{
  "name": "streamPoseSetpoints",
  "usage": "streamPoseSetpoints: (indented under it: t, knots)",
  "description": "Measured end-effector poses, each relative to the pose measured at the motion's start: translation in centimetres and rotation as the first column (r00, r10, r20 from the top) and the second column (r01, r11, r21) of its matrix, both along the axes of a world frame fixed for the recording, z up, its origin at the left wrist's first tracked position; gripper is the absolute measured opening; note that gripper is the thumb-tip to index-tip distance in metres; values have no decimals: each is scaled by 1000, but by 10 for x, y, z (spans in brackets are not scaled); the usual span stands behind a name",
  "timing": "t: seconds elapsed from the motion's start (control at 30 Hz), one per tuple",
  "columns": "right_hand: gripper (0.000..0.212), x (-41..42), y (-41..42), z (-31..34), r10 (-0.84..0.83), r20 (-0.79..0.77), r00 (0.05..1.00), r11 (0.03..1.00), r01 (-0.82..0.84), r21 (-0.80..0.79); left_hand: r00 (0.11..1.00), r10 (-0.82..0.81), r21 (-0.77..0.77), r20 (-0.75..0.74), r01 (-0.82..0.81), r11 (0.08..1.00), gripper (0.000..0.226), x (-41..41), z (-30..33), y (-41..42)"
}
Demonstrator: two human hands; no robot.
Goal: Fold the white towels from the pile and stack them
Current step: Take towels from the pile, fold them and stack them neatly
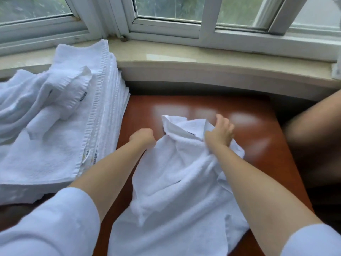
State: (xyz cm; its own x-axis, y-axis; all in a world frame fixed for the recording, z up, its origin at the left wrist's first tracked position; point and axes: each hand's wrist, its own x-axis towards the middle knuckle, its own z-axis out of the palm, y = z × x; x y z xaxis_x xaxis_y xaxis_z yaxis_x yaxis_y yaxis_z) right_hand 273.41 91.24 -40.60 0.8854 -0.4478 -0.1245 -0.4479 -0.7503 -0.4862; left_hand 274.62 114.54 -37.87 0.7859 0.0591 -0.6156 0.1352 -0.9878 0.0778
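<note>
So the towel (177, 174) is lying crumpled in the middle of the reddish surface (254, 130), just right of the stack (60, 145). Both hands are on its far end. The left hand (143, 138) is closed in a fist on the left edge, and the right hand (220, 132) has its fingers (224, 124) curled down into a bunched fold near the top right corner. Neither is open at all; both look clamped on cloth.

Looks like the spreading-out step to me. What I'd do: find the two far corners properly instead of grabbing mid-edge, pull them apart until the far hem is straight, then lay it flat before any fold. Right now the top corner is flipped over on itself, so that needs shaking out first.

Stuff around: loose unfolded towels (36, 100) are slumped on top of the stack, which will get in the way when stacking. The sill (212, 65) sits right behind the stack, and there's something dark and blurry far right of it, can't tell what.
</note>
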Motion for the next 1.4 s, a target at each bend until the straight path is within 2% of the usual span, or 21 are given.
streamPoseSetpoints:
  t: [0.03,0.07,0.13,0.17,0.23,0.27,0.33,0.37,0.4,0.43,0.5,0.57,0.7,0.77,0.83,0.87,0.93,1.03,1.17,1.3,1.4]
  knots:
    - [76,4,9,-1,158,-38,987,986,-155,67,991,73,-173,116,-52,984,16,0,-5,-7]
    - [82,7,17,-1,290,-103,951,953,-277,122,984,114,-334,134,-64,940,11,0,-8,-14]
    - [77,13,23,-5,474,-242,847,881,-453,138,990,138,-524,39,-97,846,9,0,-14,-28]
    - [63,16,22,-8,510,-275,815,859,-496,124,986,167,-548,0,-140,825,9,0,-18,-33]
    - [22,20,18,-9,437,-200,877,898,-414,149,960,280,-541,27,-221,812,17,5,-20,-34]
    - [12,24,15,-8,331,-124,936,931,-302,205,926,365,-512,97,-268,816,26,9,-20,-31]
    - [20,34,3,-3,0,0,1000,966,0,258,769,569,-471,291,-402,785,31,17,-19,-20]
    - [23,41,-6,-1,-154,22,988,959,144,244,662,657,-482,362,-470,739,29,21,-17,-13]
    - [27,46,-16,1,-244,-3,970,949,240,202,580,709,-492,400,-517,700,28,25,-17,-5]
    - [31,50,-24,1,-267,-62,962,949,273,157,560,717,-475,414,-539,695,29,28,-18,0]
    - [36,55,-34,-2,-195,-183,964,969,218,113,629,676,-406,385,-542,736,32,32,-22,7]
    - [43,56,-30,-8,-107,-200,974,982,134,130,680,658,-381,324,-542,749,40,32,-28,7]
    - [70,49,-15,-18,18,-177,984,997,-4,77,658,706,-352,262,-616,705,64,36,-37,7]
    - [82,43,-19,-22,-71,-199,977,997,72,-4,590,766,-362,254,-677,641,77,35,-37,6]
    - [81,37,-27,-23,-280,-234,931,959,281,-30,495,833,-399,247,-732,552,85,25,-38,4]
    - [75,33,-29,-22,-370,-247,896,928,368,-55,472,846,-410,248,-740,533,85,17,-40,2]
    - [67,21,-29,-21,-448,-282,848,894,430,-125,492,836,-402,241,-734,548,86,-2,-42,0]
    - [83,-3,-30,-16,-468,-334,818,884,434,-174,554,801,-330,228,-730,599,91,-29,-41,7]
    - [112,-41,-24,-8,-463,-408,787,882,456,-120,624,752,-266,211,-704,658,98,-66,-32,17]
    - [131,-82,-11,-5,-441,-447,778,860,508,36,585,809,-285,59,-767,575,83,-102,-21,11]
    - [127,-107,3,-2,-477,-406,779,812,568,136,513,858,-348,-36,-811,470,80,-128,-21,10]
